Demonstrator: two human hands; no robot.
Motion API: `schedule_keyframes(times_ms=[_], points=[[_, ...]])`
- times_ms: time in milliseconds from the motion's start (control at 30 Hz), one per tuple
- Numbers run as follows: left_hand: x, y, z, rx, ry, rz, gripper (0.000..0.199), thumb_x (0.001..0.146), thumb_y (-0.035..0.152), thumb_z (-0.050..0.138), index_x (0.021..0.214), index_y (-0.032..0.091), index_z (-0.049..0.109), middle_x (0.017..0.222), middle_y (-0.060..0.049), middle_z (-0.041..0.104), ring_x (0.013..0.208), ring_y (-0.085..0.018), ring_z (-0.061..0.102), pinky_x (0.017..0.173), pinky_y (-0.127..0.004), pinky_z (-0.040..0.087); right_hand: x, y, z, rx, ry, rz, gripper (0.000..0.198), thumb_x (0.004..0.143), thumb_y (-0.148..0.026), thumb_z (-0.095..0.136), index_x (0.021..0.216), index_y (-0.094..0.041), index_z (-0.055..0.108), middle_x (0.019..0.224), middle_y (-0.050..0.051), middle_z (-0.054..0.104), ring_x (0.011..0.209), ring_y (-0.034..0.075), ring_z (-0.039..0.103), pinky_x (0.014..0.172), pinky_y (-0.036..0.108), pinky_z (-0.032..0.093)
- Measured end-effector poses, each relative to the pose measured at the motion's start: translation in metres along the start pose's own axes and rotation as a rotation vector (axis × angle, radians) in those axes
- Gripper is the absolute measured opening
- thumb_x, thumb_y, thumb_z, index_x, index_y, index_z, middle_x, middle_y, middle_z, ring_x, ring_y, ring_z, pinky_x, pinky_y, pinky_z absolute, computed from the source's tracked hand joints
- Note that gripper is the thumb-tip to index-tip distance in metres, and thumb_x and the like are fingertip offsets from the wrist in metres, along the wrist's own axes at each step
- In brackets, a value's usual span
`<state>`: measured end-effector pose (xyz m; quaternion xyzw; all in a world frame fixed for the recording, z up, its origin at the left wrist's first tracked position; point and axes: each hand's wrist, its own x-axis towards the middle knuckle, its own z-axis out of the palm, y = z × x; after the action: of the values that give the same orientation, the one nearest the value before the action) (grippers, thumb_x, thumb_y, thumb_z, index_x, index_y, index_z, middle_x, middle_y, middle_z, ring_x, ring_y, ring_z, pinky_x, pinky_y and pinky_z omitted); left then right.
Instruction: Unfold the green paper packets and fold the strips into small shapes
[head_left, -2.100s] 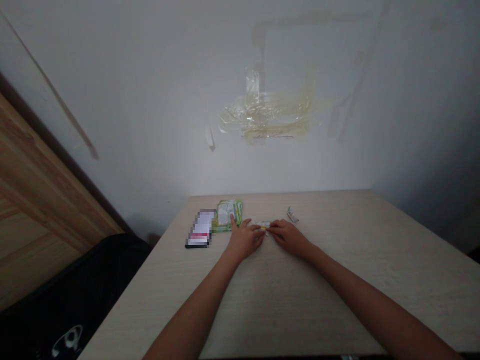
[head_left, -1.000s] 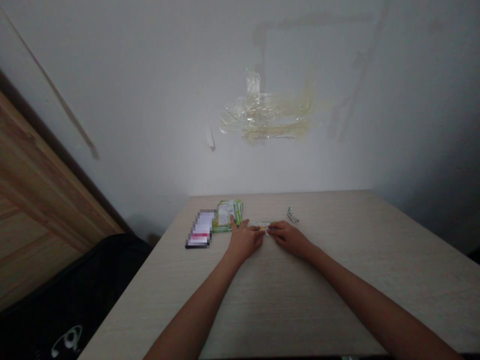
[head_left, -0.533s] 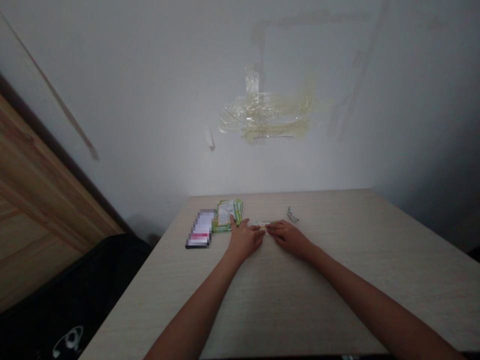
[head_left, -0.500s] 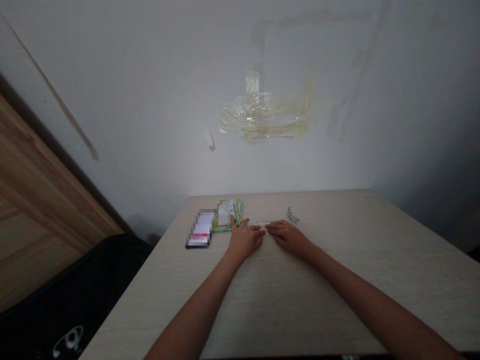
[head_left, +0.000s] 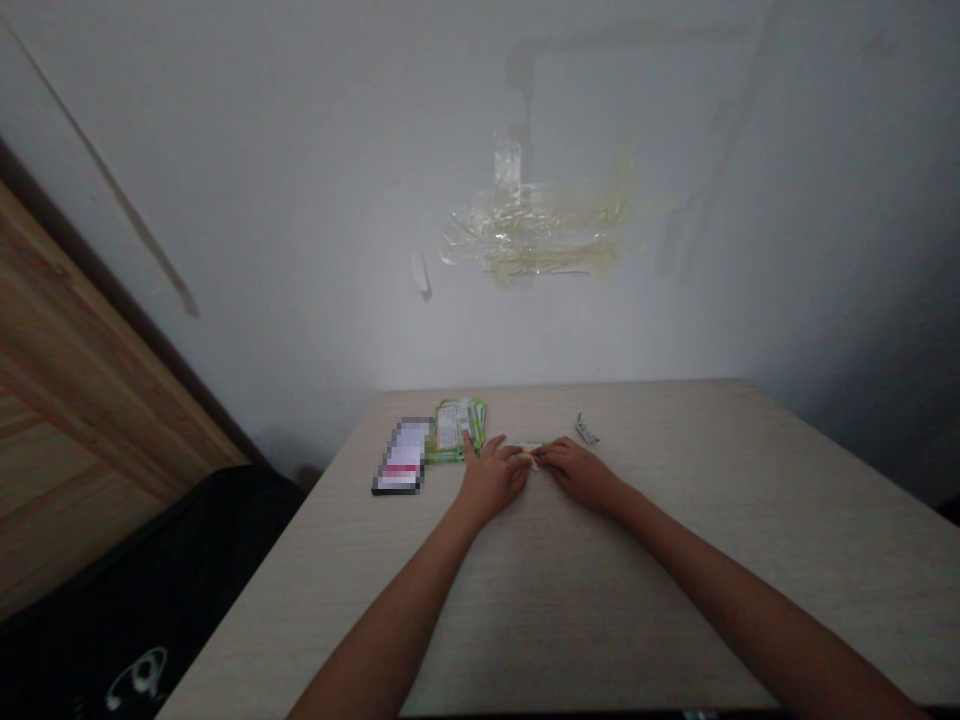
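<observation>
Between my two hands, flat on the table, is a small green, white and yellow packet (head_left: 529,459), mostly covered by fingers. My left hand (head_left: 493,480) is closed on its left part, with some fingers lifted toward the back. Fingers of my right hand (head_left: 576,470) are pressed together on the packet's right part, close to the left fingertips. Just behind and left of my left hand lies a stack of green-and-white packets (head_left: 452,425). A small crumpled strip of wrapper (head_left: 586,430) rests behind my right hand.
A phone (head_left: 401,460) with a blurred screen lies left of the stack on the wooden table (head_left: 570,610). Behind the table rises a grey wall (head_left: 315,200) with peeling clear tape (head_left: 536,235). At the left are a wooden panel (head_left: 67,400) and a black bag-like item (head_left: 172,560).
My fingers have shifted slightly on the packet, the right ones curling a little more. Packet, stack, phone and wrapper strip stay where they were.
</observation>
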<state>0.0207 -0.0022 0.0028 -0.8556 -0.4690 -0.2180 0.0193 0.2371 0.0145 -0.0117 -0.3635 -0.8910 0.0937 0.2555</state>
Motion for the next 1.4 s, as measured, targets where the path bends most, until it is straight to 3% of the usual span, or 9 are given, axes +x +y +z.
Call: schedule_keyframes(times_ms=[167, 600, 933, 1400], points=[[0.0, 0.003, 0.003, -0.014, -0.023, -0.059, 0.023, 0.091, 0.034, 0.054, 0.109, 0.039, 0.069, 0.117, 0.0, 0.071, 0.126, -0.028, 0.049, 0.107, -0.077, -0.001, -0.002, 0.001, 0.0, 0.021, 0.009, 0.011, 0.034, 0.093, -0.011, 0.048, 0.12, -0.02, 0.066, 0.122, 0.007, 0.067, 0.113, 0.021, 0.053, 0.102, 0.039, 0.044], [0.001, 0.004, 0.001, 0.053, -0.056, -0.06, 0.025, 0.092, 0.038, 0.051, 0.109, 0.041, 0.069, 0.12, 0.0, 0.07, 0.126, -0.031, 0.049, 0.105, -0.079, 0.008, -0.007, 0.01, -0.001, 0.037, 0.004, -0.007, 0.045, 0.089, -0.006, 0.044, 0.124, -0.024, 0.064, 0.127, 0.004, 0.065, 0.111, 0.021, 0.057, 0.099, 0.041, 0.046], [0.002, 0.005, -0.001, 0.05, -0.058, -0.058, 0.023, 0.092, 0.038, 0.052, 0.106, 0.041, 0.07, 0.117, 0.001, 0.071, 0.125, -0.031, 0.049, 0.104, -0.081, 0.004, -0.011, 0.005, 0.0, 0.03, 0.063, 0.012, 0.055, 0.081, 0.0, 0.042, 0.128, -0.022, 0.061, 0.129, 0.007, 0.064, 0.116, 0.02, 0.057, 0.103, 0.042, 0.044], [0.002, 0.004, 0.0, 0.041, -0.049, -0.068, 0.025, 0.092, 0.04, 0.05, 0.109, 0.042, 0.069, 0.117, 0.001, 0.071, 0.126, -0.031, 0.049, 0.105, -0.081, 0.002, -0.005, 0.0, -0.002, -0.067, -0.022, -0.033, 0.049, 0.088, -0.005, 0.043, 0.131, -0.022, 0.059, 0.13, 0.007, 0.063, 0.113, 0.021, 0.054, 0.1, 0.041, 0.044]])
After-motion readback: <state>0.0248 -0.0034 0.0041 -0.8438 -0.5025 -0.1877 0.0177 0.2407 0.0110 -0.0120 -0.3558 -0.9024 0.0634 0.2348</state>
